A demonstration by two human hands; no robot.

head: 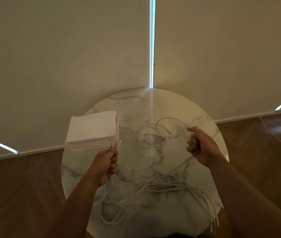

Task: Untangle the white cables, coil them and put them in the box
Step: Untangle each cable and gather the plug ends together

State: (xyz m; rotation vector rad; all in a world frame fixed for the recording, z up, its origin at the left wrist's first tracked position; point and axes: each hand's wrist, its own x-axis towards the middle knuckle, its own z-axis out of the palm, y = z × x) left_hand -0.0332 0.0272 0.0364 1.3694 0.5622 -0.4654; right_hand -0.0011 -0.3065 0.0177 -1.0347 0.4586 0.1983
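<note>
Box [91, 127] sits left on the table [170, 103]; cables [169, 186] sprawl right (and nearer).

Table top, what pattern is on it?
The table top is white marble with wavy grey veins; the head view shows it best.

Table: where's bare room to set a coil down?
Bare marble on the table along the far rim, beyond the box and the loose cable loops. A smaller patch lies at the left rim, between box and left hand. Crowded: the middle under the loops by the right hand, and the near half under the cable tangle.
</note>
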